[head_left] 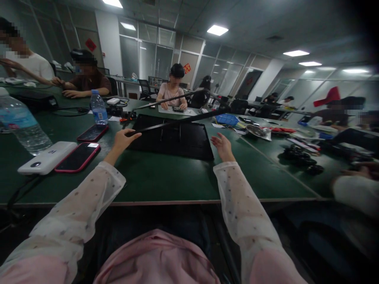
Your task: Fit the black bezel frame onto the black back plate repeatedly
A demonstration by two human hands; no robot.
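Observation:
My left hand (126,141) pinches the near left corner of a thin black rectangular frame (177,123), which looks like a screen bezel. The frame is held tilted above the table, its right side higher, with its far bar reaching toward the person opposite. Below it a flat black panel (189,144) lies on the green table (166,177); two thin lighter lines show on it. My right hand (222,146) is open beside the panel's right edge, fingers apart, holding nothing. The frame's right end is blurred.
To the left are a large water bottle (23,122), a smaller bottle (98,108), a white power bank (49,157) and two phones (78,157). A metal bowl (256,131), blue packet (226,119) and black parts (299,157) lie right. Co-workers sit around; one sleeve (355,191) is close at right.

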